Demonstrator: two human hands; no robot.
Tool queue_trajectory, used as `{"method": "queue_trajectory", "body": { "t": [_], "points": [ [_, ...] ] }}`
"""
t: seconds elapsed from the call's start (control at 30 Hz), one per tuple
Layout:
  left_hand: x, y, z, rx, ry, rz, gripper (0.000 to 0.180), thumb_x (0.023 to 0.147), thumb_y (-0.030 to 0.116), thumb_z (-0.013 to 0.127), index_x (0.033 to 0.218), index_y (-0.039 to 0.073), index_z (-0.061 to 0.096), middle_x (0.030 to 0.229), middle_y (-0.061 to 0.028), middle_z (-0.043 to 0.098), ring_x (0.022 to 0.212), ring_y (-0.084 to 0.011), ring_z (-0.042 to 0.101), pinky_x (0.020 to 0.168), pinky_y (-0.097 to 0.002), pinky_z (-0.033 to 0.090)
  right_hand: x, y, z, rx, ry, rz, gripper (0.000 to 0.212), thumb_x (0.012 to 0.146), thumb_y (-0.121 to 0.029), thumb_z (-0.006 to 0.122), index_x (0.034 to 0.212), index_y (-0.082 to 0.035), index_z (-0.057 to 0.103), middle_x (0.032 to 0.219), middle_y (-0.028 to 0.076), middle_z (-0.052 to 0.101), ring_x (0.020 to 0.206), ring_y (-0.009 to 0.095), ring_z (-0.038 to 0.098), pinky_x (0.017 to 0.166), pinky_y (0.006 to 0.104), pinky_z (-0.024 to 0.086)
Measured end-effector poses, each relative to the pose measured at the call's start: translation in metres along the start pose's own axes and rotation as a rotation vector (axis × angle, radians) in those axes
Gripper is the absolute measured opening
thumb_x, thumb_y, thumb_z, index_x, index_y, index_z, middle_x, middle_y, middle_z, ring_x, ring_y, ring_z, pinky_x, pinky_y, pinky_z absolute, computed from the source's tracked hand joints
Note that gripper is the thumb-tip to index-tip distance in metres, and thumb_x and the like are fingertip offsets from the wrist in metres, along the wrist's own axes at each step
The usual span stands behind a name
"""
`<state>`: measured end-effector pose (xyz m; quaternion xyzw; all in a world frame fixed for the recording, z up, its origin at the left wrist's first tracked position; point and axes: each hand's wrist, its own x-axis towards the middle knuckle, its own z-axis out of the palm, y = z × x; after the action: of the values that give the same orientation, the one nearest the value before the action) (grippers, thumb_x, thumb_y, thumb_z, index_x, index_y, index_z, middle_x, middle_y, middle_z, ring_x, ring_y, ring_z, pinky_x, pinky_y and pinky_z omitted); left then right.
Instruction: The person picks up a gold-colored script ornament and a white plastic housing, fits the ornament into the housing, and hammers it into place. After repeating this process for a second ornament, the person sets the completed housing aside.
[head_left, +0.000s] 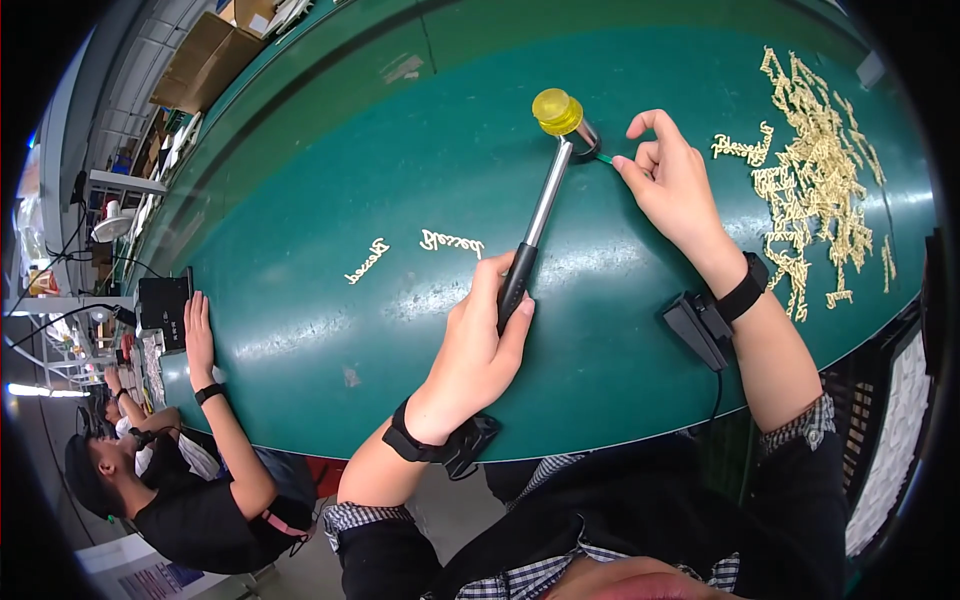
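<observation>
Fingertips are at risk: a small green piece (pixel 604 158) is pinched by the right hand (pixel 672 185) on the green table (pixel 400 150), touching the mallet (pixel 556 150) gripped by the left hand's (pixel 480 345) curled fingers.

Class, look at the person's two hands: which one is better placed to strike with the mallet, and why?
Left. The left hand already grips the mallet by its black handle, yellow head over the table. The right hand pinches a small green piece beside the head, probably steadying it.
</observation>
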<state>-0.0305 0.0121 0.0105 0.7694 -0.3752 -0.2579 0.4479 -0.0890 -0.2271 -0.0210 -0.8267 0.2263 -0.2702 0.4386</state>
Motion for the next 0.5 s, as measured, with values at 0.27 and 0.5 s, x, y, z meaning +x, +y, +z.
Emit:
{"method": "queue_trajectory", "body": {
  "t": [0.27,0.5],
  "points": [
    [0.001,0.003,-0.005,-0.355,-0.066,-0.235,0.031,0.093,0.007,0.044,0.123,0.004,0.038,0.083,-0.0088,0.055,0.051,-0.0095,0.047,0.044,-0.0226,0.04,0.001,-0.001,0.0,-0.002,-0.012,0.017,0.026,0.08,-0.002,0.061,0.099,-0.005,0.044,0.05,-0.002,0.037,0.048,0.006,0.034,0.048,0.0249,0.028],
    [0.007,-0.002,-0.01,-0.911,-0.056,-0.343,0.029,0.094,0.01,0.045,0.123,0.006,0.039,0.085,-0.0135,0.056,0.043,-0.0086,0.041,0.035,-0.0214,0.034,0.001,-0.003,0.0,0.002,-0.006,0.039,0.027,0.079,0.0,0.061,0.099,-0.005,0.042,0.05,-0.002,0.037,0.048,0.006,0.034,0.048,0.025,0.028]
  ]
}}
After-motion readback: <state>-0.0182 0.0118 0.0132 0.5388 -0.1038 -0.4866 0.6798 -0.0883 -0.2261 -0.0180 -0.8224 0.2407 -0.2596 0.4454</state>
